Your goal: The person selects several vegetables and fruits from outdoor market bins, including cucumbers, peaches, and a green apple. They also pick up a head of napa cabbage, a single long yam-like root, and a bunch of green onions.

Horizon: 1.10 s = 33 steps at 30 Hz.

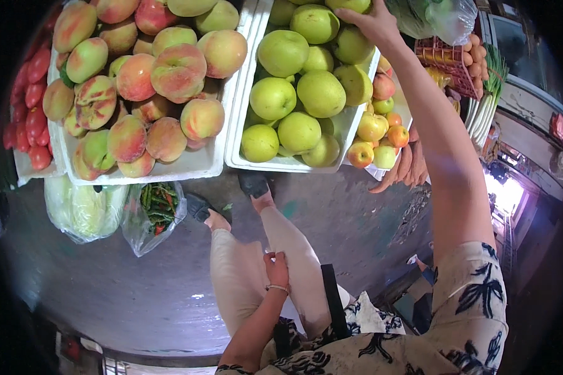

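My right hand (373,21) reaches to the top of a white foam box (286,168) of green apples (321,93). Its fingers touch a green apple (349,3) at the frame's upper edge; whether they grip it is hard to tell. My left hand (276,269), with a bracelet at the wrist, hangs low in front of my light trousers, its fingers curled; nothing shows in it. Left of the apples, another white foam box (145,180) holds a heap of peaches (178,70). Smaller red and yellow apples (373,126) lie to the right.
Red tomatoes (37,117) fill a tray at the far left. Bagged cabbage (84,206) and a plastic bag of chili peppers (158,206) are below the peaches. Sweet potatoes (406,164), green onions (485,98) and a red crate (443,58) by eggs are at right. Another person's leg (421,265) shows lower right.
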{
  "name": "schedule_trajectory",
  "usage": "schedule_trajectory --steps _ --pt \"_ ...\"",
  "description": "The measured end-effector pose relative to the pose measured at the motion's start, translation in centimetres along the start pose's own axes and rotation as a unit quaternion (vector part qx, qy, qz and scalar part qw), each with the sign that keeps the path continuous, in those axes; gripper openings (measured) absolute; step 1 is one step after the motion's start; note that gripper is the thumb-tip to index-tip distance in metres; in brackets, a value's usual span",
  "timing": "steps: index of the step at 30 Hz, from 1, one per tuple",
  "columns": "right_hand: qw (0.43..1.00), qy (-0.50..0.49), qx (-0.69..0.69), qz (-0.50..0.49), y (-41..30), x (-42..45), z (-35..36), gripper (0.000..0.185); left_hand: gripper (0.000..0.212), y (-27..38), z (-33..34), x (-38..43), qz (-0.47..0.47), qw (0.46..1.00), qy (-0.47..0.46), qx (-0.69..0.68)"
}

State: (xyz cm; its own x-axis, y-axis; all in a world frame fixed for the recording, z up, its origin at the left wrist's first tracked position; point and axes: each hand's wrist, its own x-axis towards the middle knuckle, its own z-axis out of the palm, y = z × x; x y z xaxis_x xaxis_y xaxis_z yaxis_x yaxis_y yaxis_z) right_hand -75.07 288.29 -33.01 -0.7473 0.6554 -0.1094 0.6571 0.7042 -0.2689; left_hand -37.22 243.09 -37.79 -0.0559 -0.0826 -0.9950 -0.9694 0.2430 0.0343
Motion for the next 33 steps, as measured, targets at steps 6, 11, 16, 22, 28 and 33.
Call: schedule_trajectory --steps 6,11,16,22,28,33 --pt "0.992 -0.054 0.057 -0.101 7.0 -10.1 -0.8 0.075 0.033 -1.7 0.0 0.7 0.020 1.000 0.008 -0.022" --pt "0.985 -0.125 0.052 -0.104 6.0 -13.5 1.2 0.083 0.036 -3.0 -0.3 1.5 0.045 0.999 0.006 0.016" --pt "0.986 -0.071 -0.022 -0.152 5.1 -14.5 1.5 0.083 0.038 -0.4 -0.4 0.1 -0.037 0.999 -0.014 0.026" --pt "0.991 -0.041 -0.054 -0.116 2.8 -17.3 -0.2 0.079 0.038 -2.6 -0.4 1.4 0.027 0.999 0.012 0.041" --pt "0.990 -0.119 -0.068 -0.015 3.2 -20.3 0.1 0.080 0.035 -1.3 -0.2 0.9 0.026 0.997 0.017 0.069" --pt "0.982 -0.185 -0.044 0.010 3.6 -19.8 0.9 0.083 0.037 -1.6 -0.3 0.9 0.022 0.997 0.015 0.066"
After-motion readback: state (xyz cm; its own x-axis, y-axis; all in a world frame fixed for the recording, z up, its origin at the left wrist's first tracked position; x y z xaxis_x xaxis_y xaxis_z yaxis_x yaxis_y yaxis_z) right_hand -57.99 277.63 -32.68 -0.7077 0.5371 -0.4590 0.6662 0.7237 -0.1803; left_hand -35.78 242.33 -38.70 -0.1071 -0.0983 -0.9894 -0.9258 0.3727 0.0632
